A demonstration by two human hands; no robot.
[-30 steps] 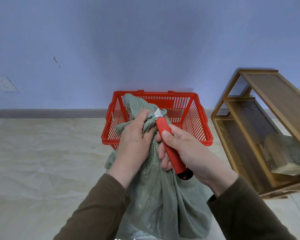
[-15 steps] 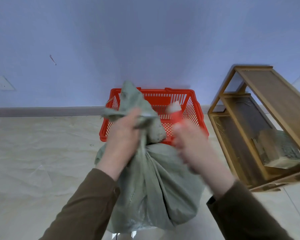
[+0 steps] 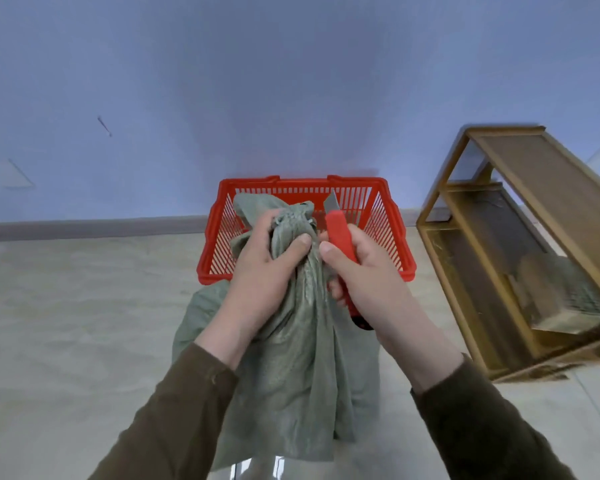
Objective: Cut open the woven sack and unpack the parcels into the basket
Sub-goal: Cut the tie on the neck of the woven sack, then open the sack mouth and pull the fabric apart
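A grey-green woven sack (image 3: pixel 298 368) stands on the floor in front of me, its neck bunched and tied at the top. My left hand (image 3: pixel 267 268) grips the gathered neck just below the tie. My right hand (image 3: pixel 364 271) holds a red utility knife (image 3: pixel 340 233) upright, its blade out and pointing up beside the sack's knot. The red plastic basket (image 3: pixel 392 230) sits on the floor right behind the sack, against the wall. The parcels are hidden inside the sack.
A wooden shelf unit (image 3: pixel 520 251) lies tipped on the floor at the right, with a box-like object inside it. A blue wall (image 3: pixel 291 98) rises behind the basket. Pale floor (image 3: pixel 66 323) stretches to the left.
My right hand pulled the knife away from the sack's neck, swung right, then came back beside the knot with the blade up. My left hand kept its grip on the neck.
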